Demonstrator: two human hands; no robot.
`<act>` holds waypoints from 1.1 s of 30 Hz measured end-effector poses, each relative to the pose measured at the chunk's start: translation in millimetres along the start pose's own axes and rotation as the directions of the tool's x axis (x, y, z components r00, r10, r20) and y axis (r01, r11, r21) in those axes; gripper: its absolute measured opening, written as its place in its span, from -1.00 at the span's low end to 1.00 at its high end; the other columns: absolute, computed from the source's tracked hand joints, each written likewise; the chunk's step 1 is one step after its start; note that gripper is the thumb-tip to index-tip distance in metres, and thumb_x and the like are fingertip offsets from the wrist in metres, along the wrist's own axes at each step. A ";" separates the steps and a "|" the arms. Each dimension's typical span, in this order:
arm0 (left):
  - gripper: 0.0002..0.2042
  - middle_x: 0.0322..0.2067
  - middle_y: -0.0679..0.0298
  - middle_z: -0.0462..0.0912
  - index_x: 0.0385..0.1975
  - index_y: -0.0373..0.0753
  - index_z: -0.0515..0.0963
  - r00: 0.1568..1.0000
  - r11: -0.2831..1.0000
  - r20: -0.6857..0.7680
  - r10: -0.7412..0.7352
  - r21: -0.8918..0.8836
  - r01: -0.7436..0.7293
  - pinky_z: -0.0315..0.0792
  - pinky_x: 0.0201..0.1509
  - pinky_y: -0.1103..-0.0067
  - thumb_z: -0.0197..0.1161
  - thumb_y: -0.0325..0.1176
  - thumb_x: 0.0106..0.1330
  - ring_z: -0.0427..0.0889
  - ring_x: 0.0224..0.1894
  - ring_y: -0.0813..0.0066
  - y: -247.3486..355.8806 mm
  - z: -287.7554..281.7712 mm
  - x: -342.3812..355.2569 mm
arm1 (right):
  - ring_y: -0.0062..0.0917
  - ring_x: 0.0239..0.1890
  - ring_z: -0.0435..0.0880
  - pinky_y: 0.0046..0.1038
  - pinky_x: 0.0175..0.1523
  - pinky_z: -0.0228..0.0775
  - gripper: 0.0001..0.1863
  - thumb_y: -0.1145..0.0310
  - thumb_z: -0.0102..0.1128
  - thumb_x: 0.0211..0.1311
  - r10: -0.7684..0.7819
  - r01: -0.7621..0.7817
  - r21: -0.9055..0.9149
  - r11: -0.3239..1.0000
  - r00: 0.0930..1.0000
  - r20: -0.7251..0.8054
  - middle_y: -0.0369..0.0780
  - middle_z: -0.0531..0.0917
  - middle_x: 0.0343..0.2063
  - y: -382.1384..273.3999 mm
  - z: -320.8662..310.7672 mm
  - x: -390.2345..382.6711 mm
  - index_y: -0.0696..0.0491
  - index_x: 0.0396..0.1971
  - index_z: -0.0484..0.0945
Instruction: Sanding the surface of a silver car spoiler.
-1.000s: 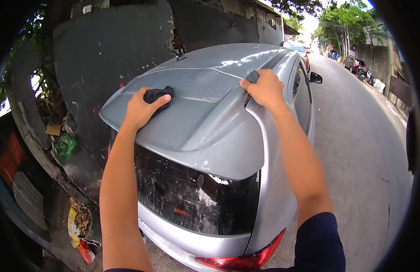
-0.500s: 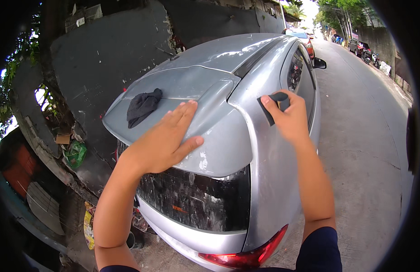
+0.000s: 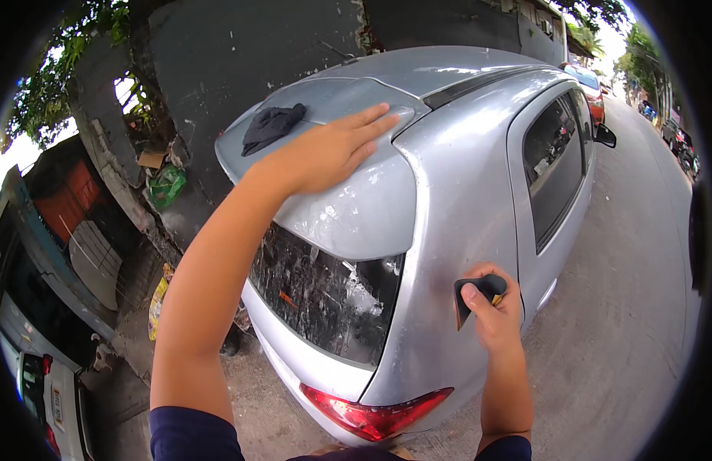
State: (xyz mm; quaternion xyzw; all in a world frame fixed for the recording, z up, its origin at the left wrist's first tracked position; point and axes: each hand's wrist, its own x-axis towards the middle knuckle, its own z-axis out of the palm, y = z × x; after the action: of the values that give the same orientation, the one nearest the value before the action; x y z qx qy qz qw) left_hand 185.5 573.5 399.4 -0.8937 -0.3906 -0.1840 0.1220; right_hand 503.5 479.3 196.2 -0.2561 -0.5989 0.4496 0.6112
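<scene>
A silver-grey hatchback (image 3: pixel 463 192) fills the middle, seen from its rear. My left hand (image 3: pixel 329 154) lies flat on the grey rear spoiler (image 3: pixel 364 223), fingers stretched toward the roof corner. White scuffs mark the spoiler's surface near that hand. Lower down on the right, my right hand (image 3: pixel 496 319) grips a folded black sheet of sandpaper (image 3: pixel 490 286) between thumb and fingers, near the rear side panel; whether the sheet touches the paint I cannot tell. A crumpled dark cloth (image 3: pixel 271 128) rests on the spoiler's left part, beyond my left forearm.
Below the spoiler is the smeared rear window (image 3: pixel 325 292), with a red tail light (image 3: pixel 375 415) under it. A dark wall (image 3: pixel 248 54) runs along the car's left side. The road (image 3: pixel 617 269) stretches along the right, with a red car (image 3: pixel 592 96) parked ahead.
My right hand has moved down with the sandpaper, from the upper rear corner to the side panel. My left hand has slid along the spoiler toward the roof corner. The view has shifted right.
</scene>
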 end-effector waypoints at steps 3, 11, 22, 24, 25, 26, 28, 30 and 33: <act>-0.42 0.69 0.11 0.19 0.67 -0.04 0.26 0.997 0.994 0.026 -0.071 0.083 0.068 0.27 0.67 0.18 0.06 -0.14 0.71 0.28 0.64 -0.08 14.5 -13.7 -49.6 | -0.55 -0.42 0.59 -0.44 -0.29 0.47 -0.72 0.21 0.38 0.55 0.100 -0.103 0.067 0.992 0.993 0.058 -0.23 0.65 -0.43 7.2 -34.2 -16.0 0.09 -0.19 0.52; -0.31 0.63 0.10 0.31 0.62 -0.14 0.33 0.920 0.863 -0.288 -0.264 0.355 0.359 0.24 0.69 0.10 0.27 -0.01 0.58 0.26 0.65 -0.08 87.7 23.9 -141.0 | -0.41 -0.33 0.68 -0.37 -0.26 0.52 -0.74 0.23 0.29 0.63 0.354 -0.306 0.202 0.930 0.893 -0.279 -0.17 0.66 -0.37 52.8 -164.6 -135.2 0.12 -0.02 0.52; 0.13 0.56 -0.46 0.14 0.60 -0.51 0.19 0.612 0.605 -0.664 -0.430 0.291 0.741 -0.08 0.57 -0.44 0.15 0.51 0.41 0.04 0.59 -0.70 138.3 117.2 -43.6 | -0.46 -0.33 0.80 -0.38 -0.37 0.71 -0.69 0.38 0.50 0.40 0.468 -0.468 -0.165 0.868 0.883 -0.041 -0.10 0.78 -0.30 19.8 -178.2 -162.7 0.13 -0.10 0.50; 0.12 0.57 -0.43 0.14 0.61 -0.48 0.20 0.551 0.519 -0.689 -0.470 0.289 0.804 -0.12 0.56 -0.47 0.14 0.51 0.42 0.03 0.61 -0.66 136.9 120.5 -33.5 | -0.44 -0.33 0.82 -0.38 -0.40 0.72 -0.67 0.36 0.50 0.40 0.488 -0.469 -0.211 0.858 0.872 0.047 -0.08 0.79 -0.30 21.0 -179.8 -160.5 0.13 -0.08 0.49; 0.09 0.59 -0.38 0.15 0.62 -0.43 0.22 0.546 0.541 -0.706 -0.450 0.271 0.796 -0.12 0.56 -0.48 0.13 0.51 0.42 0.03 0.62 -0.63 136.1 121.8 -32.2 | -0.43 -0.33 0.83 -0.38 -0.43 0.73 -0.66 0.33 0.50 0.41 0.492 -0.461 -0.238 0.855 0.866 0.090 -0.07 0.80 -0.31 22.1 -179.6 -157.0 0.14 -0.06 0.49; 0.07 0.60 -0.32 0.16 0.62 -0.37 0.23 0.546 0.581 -0.722 -0.426 0.245 0.777 -0.13 0.55 -0.49 0.13 0.50 0.42 0.04 0.62 -0.60 133.0 127.1 -26.6 | -0.51 -0.30 0.75 -0.45 -0.26 0.66 -0.70 0.33 0.48 0.44 0.547 -0.516 -0.241 0.822 0.833 0.084 -0.17 0.74 -0.31 13.5 -177.3 -152.3 0.14 -0.13 0.50; 0.05 0.61 -0.27 0.16 0.62 -0.33 0.26 0.538 0.567 -0.721 -0.437 0.243 0.787 -0.13 0.56 -0.49 0.14 0.49 0.42 0.05 0.62 -0.58 134.2 126.4 -24.6 | -0.51 -0.39 0.72 -0.46 -0.31 0.62 -0.76 0.39 0.47 0.46 0.465 -0.413 -0.288 0.864 0.873 0.144 -0.17 0.75 -0.35 38.2 -196.9 -141.0 0.19 -0.06 0.62; -0.04 0.62 -0.14 0.21 0.62 -0.14 0.32 0.539 0.585 -0.723 -0.432 0.231 0.778 -0.11 0.57 -0.47 0.17 0.48 0.41 0.08 0.63 -0.54 138.6 125.3 -26.7 | -0.58 -0.47 0.65 -0.53 -0.39 0.49 -0.80 0.47 0.43 0.49 0.386 -0.320 -0.336 0.886 0.910 0.151 -0.20 0.77 -0.34 52.4 -213.3 -122.6 0.25 -0.02 0.74; -0.07 0.62 -0.06 0.23 0.61 -0.06 0.34 0.546 0.541 -0.724 -0.423 0.282 0.793 -0.08 0.57 -0.45 0.21 0.46 0.40 0.10 0.63 -0.47 144.9 127.2 -33.2 | -0.61 -0.44 0.64 -0.51 -0.33 0.50 -0.79 0.43 0.47 0.48 0.431 -0.325 -0.364 0.873 0.863 0.263 -0.23 0.76 -0.37 67.1 -249.7 -58.8 0.25 -0.05 0.75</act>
State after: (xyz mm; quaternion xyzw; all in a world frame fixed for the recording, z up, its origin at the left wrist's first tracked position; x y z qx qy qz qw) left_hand 302.1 501.5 259.8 -0.4995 -0.6709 -0.3470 0.4242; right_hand 734.7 516.4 71.8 -0.3812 -0.6938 0.5002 0.3508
